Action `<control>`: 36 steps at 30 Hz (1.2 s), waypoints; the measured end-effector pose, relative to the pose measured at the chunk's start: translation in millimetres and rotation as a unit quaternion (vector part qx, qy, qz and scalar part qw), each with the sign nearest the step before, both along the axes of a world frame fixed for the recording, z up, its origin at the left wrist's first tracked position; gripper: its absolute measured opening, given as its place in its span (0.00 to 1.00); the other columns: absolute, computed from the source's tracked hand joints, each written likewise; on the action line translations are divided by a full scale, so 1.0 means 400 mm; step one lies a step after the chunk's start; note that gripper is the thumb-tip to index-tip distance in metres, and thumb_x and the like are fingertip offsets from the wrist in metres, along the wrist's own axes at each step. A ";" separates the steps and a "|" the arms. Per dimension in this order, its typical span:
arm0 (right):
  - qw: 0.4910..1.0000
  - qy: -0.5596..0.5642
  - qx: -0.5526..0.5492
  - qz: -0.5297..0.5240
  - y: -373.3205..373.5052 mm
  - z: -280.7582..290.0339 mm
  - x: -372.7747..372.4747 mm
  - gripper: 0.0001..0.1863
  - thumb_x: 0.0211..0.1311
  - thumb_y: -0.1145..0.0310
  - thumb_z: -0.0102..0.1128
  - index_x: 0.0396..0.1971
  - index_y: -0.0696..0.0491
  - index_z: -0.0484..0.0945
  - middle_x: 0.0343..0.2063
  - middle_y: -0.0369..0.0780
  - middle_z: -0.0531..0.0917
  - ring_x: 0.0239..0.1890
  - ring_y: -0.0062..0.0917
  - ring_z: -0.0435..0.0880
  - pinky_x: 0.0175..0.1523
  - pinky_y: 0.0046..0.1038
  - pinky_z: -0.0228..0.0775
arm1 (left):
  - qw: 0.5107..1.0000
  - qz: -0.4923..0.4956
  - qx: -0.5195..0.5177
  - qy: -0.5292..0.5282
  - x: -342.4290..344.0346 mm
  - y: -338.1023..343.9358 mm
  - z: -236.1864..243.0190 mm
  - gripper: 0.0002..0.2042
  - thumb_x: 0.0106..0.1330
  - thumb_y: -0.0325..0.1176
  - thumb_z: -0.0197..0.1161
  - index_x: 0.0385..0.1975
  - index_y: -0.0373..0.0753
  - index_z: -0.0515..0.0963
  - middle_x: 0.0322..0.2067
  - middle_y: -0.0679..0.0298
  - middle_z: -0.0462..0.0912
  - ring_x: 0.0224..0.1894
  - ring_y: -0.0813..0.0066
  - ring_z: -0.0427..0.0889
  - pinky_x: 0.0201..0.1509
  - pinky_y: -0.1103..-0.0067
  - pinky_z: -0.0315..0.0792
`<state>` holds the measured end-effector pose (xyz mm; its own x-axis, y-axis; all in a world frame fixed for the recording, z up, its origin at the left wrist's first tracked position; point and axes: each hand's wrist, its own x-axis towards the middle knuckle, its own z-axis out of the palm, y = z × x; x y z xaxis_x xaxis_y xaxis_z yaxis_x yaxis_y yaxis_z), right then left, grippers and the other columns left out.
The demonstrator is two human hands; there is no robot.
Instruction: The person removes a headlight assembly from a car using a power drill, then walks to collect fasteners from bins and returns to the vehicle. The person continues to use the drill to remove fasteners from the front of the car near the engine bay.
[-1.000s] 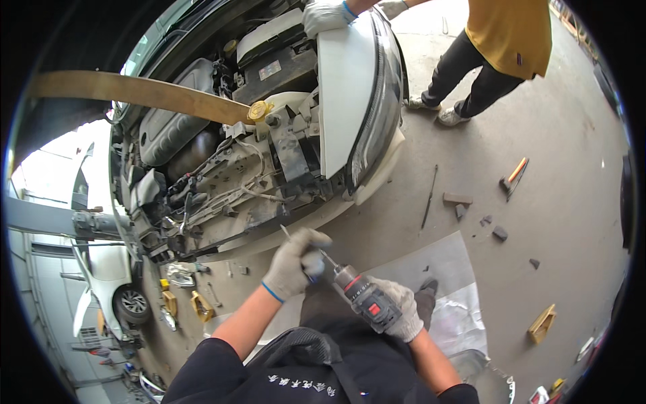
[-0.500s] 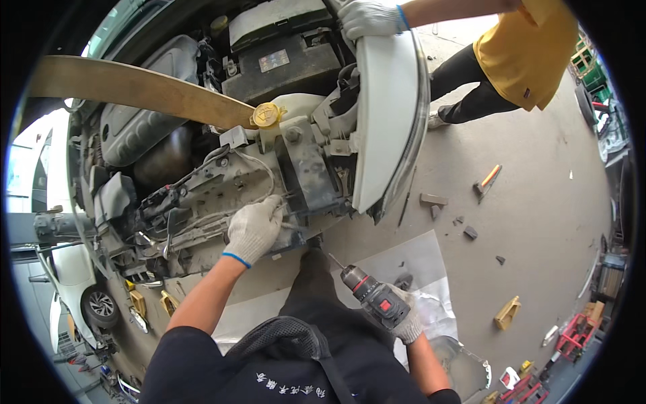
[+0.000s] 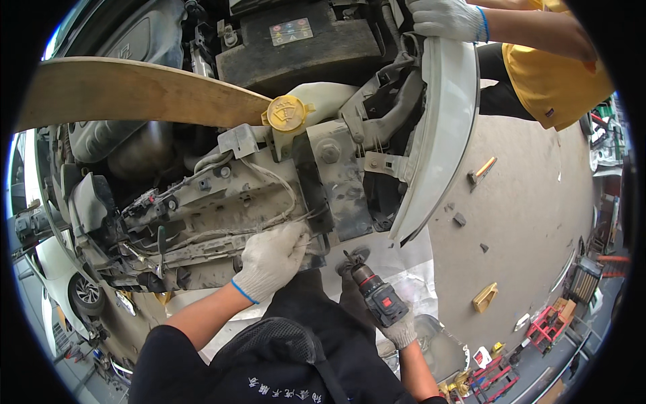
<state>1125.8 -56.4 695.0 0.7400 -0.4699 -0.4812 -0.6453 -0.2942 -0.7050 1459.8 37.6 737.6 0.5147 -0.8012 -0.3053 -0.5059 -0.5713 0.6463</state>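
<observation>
My gloved left hand (image 3: 272, 259) is closed at the lower front panel (image 3: 202, 215) of an open car engine bay, beside loose grey cables (image 3: 286, 190), fingers pinched on something thin I cannot make out. My gloved right hand (image 3: 397, 328) grips a cordless drill (image 3: 380, 296), its bit pointing up toward the bay, a little right of my left hand. A yellow-capped reservoir (image 3: 286, 113) sits behind both. On the right is a white headlight (image 3: 441, 141), with a co-worker's gloved hand (image 3: 441, 18) on its upper end.
A wooden plank (image 3: 141, 87) crosses the bay. The co-worker in yellow (image 3: 545, 81) stands right. A hammer (image 3: 482, 170), yellow block (image 3: 486, 296), debris and a plastic sheet (image 3: 410, 269) lie on the floor. Red equipment (image 3: 548, 323) is at right, a white car (image 3: 60, 276) at left.
My left hand has moved from near the drill up to the panel. The drill has moved slightly right. The engine bay now fills more of the view, and the co-worker's hand sits farther right in it.
</observation>
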 end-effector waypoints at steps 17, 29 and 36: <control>0.990 0.116 -0.011 0.081 -0.151 0.050 -0.093 0.32 0.52 0.55 0.72 0.56 0.54 0.76 0.47 0.39 0.85 0.48 0.28 0.85 0.54 0.27 0.77 | 0.770 0.508 -0.028 0.386 -0.223 0.113 -0.545 0.11 0.70 0.40 0.54 0.42 0.41 0.79 0.24 0.68 0.79 0.19 0.72 0.73 0.25 0.77 0.71; 0.990 0.139 -0.022 -0.025 -0.107 0.016 -0.321 0.30 0.52 0.53 0.72 0.53 0.51 0.78 0.46 0.40 0.86 0.48 0.32 0.86 0.53 0.30 0.77 | 0.964 0.193 0.044 -0.177 -0.166 0.023 -0.405 0.15 0.69 0.44 0.54 0.45 0.41 0.78 0.31 0.62 0.81 0.24 0.66 0.77 0.28 0.71 0.73; 0.989 0.125 0.005 -0.077 -0.064 -0.021 -0.340 0.28 0.51 0.55 0.72 0.51 0.51 0.78 0.44 0.42 0.85 0.47 0.35 0.85 0.51 0.32 0.78 | 0.964 0.102 0.039 -0.243 -0.206 -0.023 -0.372 0.17 0.69 0.46 0.54 0.47 0.41 0.77 0.35 0.59 0.82 0.27 0.62 0.79 0.30 0.68 0.74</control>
<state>989.6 -81.8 686.8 0.5172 -0.5627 -0.6449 -0.8363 -0.1721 -0.5206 1377.3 28.5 588.9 0.7566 -0.6524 -0.0447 -0.6097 -0.7284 0.3125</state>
